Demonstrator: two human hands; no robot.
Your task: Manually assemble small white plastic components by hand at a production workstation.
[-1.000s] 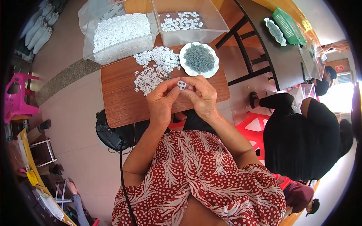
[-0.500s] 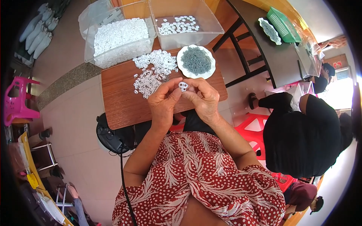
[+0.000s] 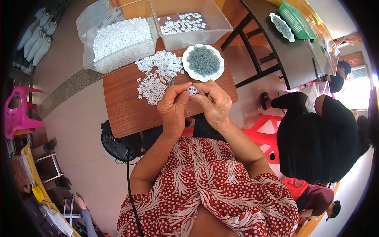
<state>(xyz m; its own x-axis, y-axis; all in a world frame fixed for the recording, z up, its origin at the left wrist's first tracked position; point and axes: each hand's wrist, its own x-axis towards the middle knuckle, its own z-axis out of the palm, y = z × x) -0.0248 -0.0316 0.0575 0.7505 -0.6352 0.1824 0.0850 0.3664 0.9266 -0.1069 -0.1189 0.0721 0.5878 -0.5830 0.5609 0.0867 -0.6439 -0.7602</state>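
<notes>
White piece [image 3: 192, 90], small and pierced with holes, was held over the near side of the brown desk [image 3: 130, 118]. On its left, the left hand [image 3: 172, 112] was almost closed, thumb and forefinger pinching it. On its right, the right hand [image 3: 216, 106] pinched it too, other fingers curled in; whether they hid anything could not be told. Fingertips were probably used because the piece was so small, its holes likely turned up to be seen.

Left to right, a clear tub [image 3: 118, 53] heaped with white pieces stood by the desk's far edge; then came loose pieces [image 3: 153, 90], presumably spread close for easy reach; a second tub [image 3: 189, 38], thinly filled; and a scalloped plate [image 3: 219, 70] of grey bits, apparently kept apart from the white.

Around the desk, a pink stool [image 3: 19, 114] stood at far left, beside pale floor [image 3: 75, 130]. Rightward were a red stool [image 3: 270, 126], a dark desk [image 3: 290, 65] bearing a green basket [image 3: 296, 21], and a person in black [image 3: 316, 146].
</notes>
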